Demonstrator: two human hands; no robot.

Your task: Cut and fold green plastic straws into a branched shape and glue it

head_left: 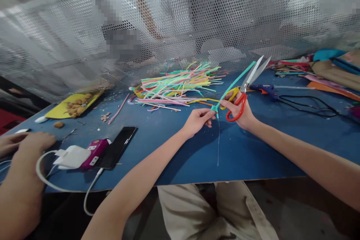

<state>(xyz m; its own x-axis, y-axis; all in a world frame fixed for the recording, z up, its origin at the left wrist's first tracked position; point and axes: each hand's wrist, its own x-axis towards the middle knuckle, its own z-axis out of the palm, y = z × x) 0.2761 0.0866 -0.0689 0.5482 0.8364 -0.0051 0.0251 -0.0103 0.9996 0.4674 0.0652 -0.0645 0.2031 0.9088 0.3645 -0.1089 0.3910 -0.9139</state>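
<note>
Holding a teal strip [235, 81] at its lower end, my left hand [197, 120] was pinched shut on it where a thin wire [218, 142] ran down out of the strip toward the table edge. The strip rose up and right, across my right hand [242, 111]. That hand was closed through the red and yellow handles of the scissors [247, 88], blades slightly parted and pointing up-right, lying just beside the strip, not yet around it as far as I could tell.

Step in hand, my read: lining up a cut or trim on the strip near the wire end. The next move would call for the blades set square across the strip and clear of my left fingertips, which sat close to the handles.

Only one view, so the rest came from it too. The pile of coloured strips [177, 86] lay loose on the blue table [174, 157], behind my hands, in no container. Far left, a yellow tray [60, 111] held small brown lumps; what they were I couldn't tell. One lump sat outside it. Nearer, a phone [119, 148], a white charger [74, 156] and another person's hand [26, 143] at the left edge.
</note>
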